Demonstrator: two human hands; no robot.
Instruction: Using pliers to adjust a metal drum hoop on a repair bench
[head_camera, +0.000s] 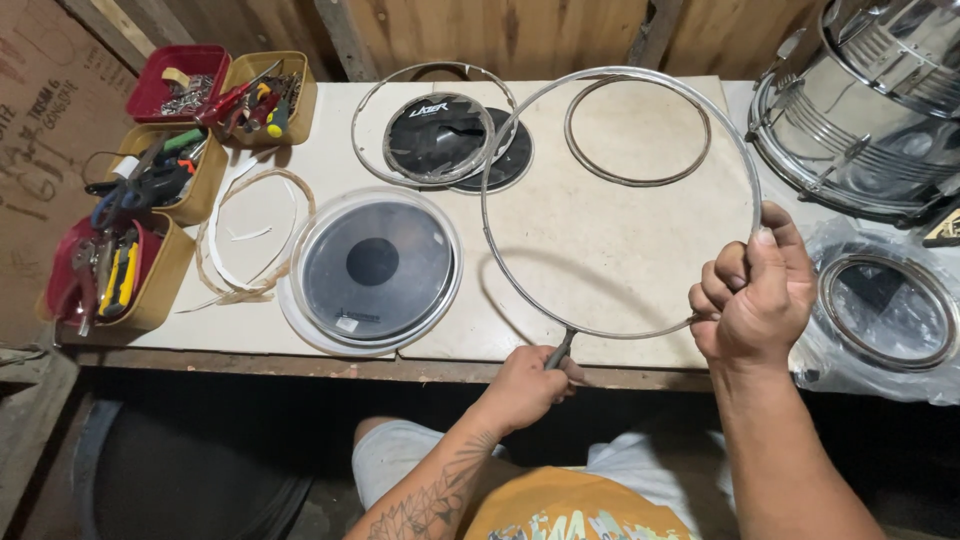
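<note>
My right hand grips the right side of a large thin metal hoop, holding it tilted above the pale table top. My left hand is closed on a slim grey tool whose tip meets the hoop's near edge at the table's front. A clear drumhead with a black centre dot lies flat to the left of the hoop.
Two dark drumheads under a metal ring and a smaller ring lie at the back. Bins of hand tools line the left edge beside a frayed pale hoop. A chrome drum shell and a bagged drumhead sit right.
</note>
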